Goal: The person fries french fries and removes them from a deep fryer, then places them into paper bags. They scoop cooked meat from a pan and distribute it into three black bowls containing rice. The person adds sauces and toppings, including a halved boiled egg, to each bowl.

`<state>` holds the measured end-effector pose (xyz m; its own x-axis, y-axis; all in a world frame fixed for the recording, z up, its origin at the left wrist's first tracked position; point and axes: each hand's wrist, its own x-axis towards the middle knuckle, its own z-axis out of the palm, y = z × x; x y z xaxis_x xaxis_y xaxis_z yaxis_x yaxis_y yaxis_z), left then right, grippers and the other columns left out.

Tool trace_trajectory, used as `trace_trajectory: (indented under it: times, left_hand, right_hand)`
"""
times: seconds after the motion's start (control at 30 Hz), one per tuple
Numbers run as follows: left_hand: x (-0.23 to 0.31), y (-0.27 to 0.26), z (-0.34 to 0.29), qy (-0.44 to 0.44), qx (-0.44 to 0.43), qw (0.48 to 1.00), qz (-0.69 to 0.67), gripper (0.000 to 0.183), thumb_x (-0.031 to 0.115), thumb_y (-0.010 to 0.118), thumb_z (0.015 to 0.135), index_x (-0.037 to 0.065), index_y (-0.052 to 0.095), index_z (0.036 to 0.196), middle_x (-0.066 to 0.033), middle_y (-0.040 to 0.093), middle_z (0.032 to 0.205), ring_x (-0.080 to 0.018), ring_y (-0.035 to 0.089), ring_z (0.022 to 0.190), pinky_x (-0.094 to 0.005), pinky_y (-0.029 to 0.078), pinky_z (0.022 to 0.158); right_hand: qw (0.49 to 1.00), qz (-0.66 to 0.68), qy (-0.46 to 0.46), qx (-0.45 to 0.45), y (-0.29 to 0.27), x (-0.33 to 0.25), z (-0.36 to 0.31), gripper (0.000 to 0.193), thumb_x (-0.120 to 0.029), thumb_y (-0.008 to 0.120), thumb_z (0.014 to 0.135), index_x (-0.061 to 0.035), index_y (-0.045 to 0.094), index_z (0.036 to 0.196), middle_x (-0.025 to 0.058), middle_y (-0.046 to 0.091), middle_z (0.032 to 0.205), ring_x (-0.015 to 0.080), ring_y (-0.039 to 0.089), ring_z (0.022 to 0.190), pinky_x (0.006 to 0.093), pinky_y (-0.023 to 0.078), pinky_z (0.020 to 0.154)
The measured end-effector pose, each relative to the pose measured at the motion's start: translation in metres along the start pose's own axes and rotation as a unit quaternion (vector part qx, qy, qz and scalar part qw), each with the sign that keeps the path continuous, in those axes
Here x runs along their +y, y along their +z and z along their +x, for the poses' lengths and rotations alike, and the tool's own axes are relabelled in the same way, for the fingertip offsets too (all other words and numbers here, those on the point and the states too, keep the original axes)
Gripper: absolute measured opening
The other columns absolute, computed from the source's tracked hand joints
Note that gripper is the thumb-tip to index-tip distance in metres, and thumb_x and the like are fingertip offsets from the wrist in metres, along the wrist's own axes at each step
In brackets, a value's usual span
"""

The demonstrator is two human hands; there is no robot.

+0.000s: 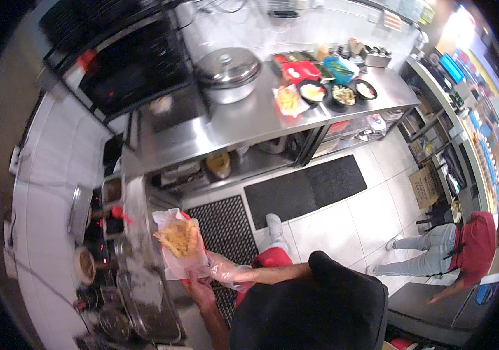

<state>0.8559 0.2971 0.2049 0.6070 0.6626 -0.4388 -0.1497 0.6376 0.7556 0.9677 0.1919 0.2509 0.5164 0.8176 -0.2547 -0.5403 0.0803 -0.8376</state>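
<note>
In front of me, at the left of the head view, is a red tray (201, 233) lined with white paper (175, 269). Golden fries and other fried food (179, 238) are heaped on it. My right hand (221, 268), in a clear plastic glove, is at the tray's near edge, its fingers partly hidden by the plastic. From below, my left hand (199, 287) grips the tray's near end, fingers mostly underneath.
A steel counter (226, 131) bears a large lidded pot (228, 73), another paper-lined serving of fries (288, 100) and black bowls (343, 94). Left stands cooking equipment (147, 303). Dark mats (305, 189) cover floor. A person in red (474, 248) stands right.
</note>
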Motion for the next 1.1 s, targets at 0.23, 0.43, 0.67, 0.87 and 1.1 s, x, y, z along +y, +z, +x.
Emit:
trace_trajectory:
  times: [0.23,0.43,0.67,0.87,1.1]
  left_hand:
    - [-0.117,0.227,0.071,-0.110,-0.158,0.981,0.002,0.037,0.021,0.059,0.108,0.009,0.050,0.142,-0.0050,0.065,0.119,-0.0069,0.055,0.078,-0.0208,0.046,0.058]
    - [-0.163,0.301,0.114,-0.158,-0.216,0.950,0.160,0.051,0.039,0.053,0.110,0.014,0.041,0.152,-0.0115,0.062,0.138,-0.0238,0.063,0.118,-0.0433,0.056,0.094]
    - [-0.144,0.254,0.113,-0.162,-0.118,0.928,0.314,0.044,0.034,0.062,0.106,0.009,0.054,0.142,-0.0165,0.066,0.128,-0.0277,0.068,0.112,-0.0427,0.059,0.089]
    - [-0.103,0.167,0.082,-0.141,0.128,0.949,0.252,0.040,0.037,0.066,0.103,0.008,0.061,0.130,-0.0106,0.069,0.116,-0.0225,0.069,0.099,-0.0400,0.058,0.082]
    - [-0.087,0.095,0.057,-0.041,0.236,0.961,0.140,0.031,0.027,0.064,0.103,0.004,0.064,0.124,-0.0061,0.070,0.101,-0.0173,0.069,0.085,-0.0319,0.058,0.069]
  right_hand:
    - [0.977,-0.013,-0.032,0.213,-0.205,-0.115,0.002,0.038,-0.010,0.053,0.104,0.0012,0.051,0.140,0.0112,0.071,0.108,0.0163,0.070,0.083,0.0320,0.063,0.069]
    - [0.973,0.030,-0.073,0.218,-0.384,-0.151,0.044,0.032,-0.005,0.048,0.105,0.0003,0.056,0.136,0.0120,0.072,0.109,0.0204,0.072,0.083,0.0341,0.063,0.062]
    - [0.961,0.041,0.075,0.264,-0.563,-0.171,0.111,0.045,-0.006,0.062,0.099,0.0032,0.050,0.141,0.0213,0.065,0.127,0.0374,0.072,0.101,0.0521,0.068,0.069]
    - [0.951,0.070,0.046,0.296,-0.640,-0.152,0.122,0.062,-0.019,0.060,0.105,-0.0049,0.026,0.155,0.0198,0.054,0.138,0.0361,0.068,0.108,0.0521,0.064,0.086]
    - [0.905,0.018,-0.109,0.412,-0.593,-0.159,0.093,0.023,-0.032,0.061,0.102,-0.0097,0.054,0.103,0.0068,0.061,0.089,0.0192,0.060,0.069,0.0345,0.054,0.060]
